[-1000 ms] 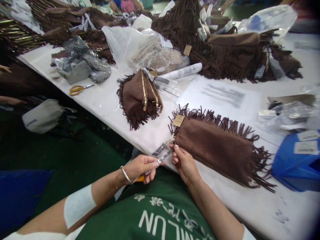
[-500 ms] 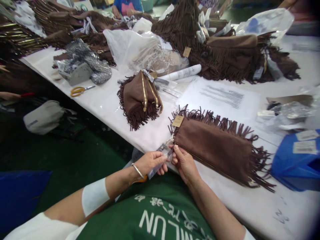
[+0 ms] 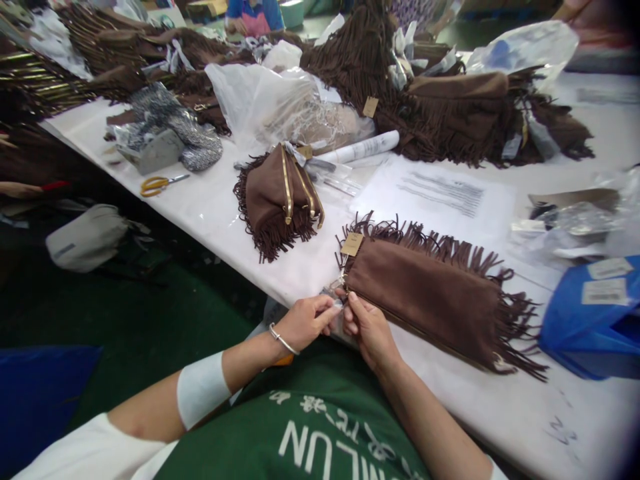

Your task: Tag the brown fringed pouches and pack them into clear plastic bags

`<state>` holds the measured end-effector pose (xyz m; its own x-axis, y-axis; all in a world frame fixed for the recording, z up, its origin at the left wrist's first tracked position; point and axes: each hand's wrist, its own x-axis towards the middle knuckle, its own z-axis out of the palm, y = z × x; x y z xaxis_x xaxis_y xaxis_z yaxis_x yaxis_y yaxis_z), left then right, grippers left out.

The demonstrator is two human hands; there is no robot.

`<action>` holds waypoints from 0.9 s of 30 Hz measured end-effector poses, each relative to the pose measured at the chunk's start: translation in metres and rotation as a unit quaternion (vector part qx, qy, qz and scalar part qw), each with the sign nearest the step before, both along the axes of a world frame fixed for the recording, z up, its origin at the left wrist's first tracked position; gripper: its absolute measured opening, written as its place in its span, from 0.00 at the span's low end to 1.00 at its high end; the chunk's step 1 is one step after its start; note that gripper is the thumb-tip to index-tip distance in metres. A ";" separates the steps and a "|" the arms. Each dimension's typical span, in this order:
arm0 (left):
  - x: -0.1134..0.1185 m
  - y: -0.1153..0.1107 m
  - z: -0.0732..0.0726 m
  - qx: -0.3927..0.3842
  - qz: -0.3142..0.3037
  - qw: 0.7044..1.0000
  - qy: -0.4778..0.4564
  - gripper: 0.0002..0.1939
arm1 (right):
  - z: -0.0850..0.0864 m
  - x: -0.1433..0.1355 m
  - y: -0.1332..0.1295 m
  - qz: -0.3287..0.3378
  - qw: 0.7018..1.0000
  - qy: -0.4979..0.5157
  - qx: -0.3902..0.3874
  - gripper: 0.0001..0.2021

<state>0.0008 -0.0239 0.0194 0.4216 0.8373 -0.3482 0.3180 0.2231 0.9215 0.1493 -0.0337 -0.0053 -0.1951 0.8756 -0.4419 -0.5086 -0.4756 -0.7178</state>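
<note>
A brown fringed bag (image 3: 425,287) lies flat on the white table, its zipper edge towards me and a tan tag (image 3: 352,244) at its left end. Just off that left corner, my left hand (image 3: 313,319) pinches a small piece of clear plastic (image 3: 338,304) between thumb and fingers. Close beside it, my right hand (image 3: 371,331) is closed in a pinch at the bag's corner. What sits between the right fingertips is too small to make out. A second brown bag (image 3: 273,197) with gold zippers stands beyond my hands.
Yellow-handled scissors (image 3: 156,185) lie near the table's left edge. A printed sheet (image 3: 435,187) and a rolled paper (image 3: 363,147) are behind the flat bag. A blue container (image 3: 590,320) stands at right. Fringed bags (image 3: 450,113) are heaped at the back, where another person (image 3: 255,17) sits.
My left hand has shifted slightly right and its fingers have drawn together on the plastic. Less of the plastic hangs below the hand. My right hand stays at the bag's corner.
</note>
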 end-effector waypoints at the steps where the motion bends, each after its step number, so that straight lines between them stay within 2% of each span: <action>1: -0.001 -0.001 0.002 0.007 -0.005 1.000 -0.006 0.13 | 0.001 0.000 0.000 -0.001 1.000 0.004 -0.001 0.18; 4: -0.003 -0.005 0.007 -0.039 -0.021 0.997 -0.056 0.11 | 0.003 0.000 0.000 0.001 1.000 0.012 -0.011 0.19; 7: -0.007 -0.008 0.011 -0.129 -0.009 0.988 -0.086 0.15 | 0.003 0.002 -0.001 0.002 1.000 -0.001 -0.008 0.20; 9: -0.010 -0.010 0.012 -0.161 0.009 0.983 -0.089 0.18 | 0.003 0.004 -0.004 0.012 1.000 -0.016 -0.003 0.19; 17: -0.011 -0.014 0.010 -0.192 0.038 0.977 -0.081 0.21 | 0.002 0.009 -0.013 0.078 0.992 -0.097 0.016 0.19; 21: -0.013 -0.010 0.008 -0.223 0.047 0.967 -0.114 0.24 | 0.002 0.009 -0.013 0.086 0.993 -0.077 0.000 0.17; 27: -0.013 -0.009 0.009 -0.241 0.054 0.961 -0.127 0.23 | 0.004 0.009 -0.013 0.101 0.994 -0.053 -0.004 0.19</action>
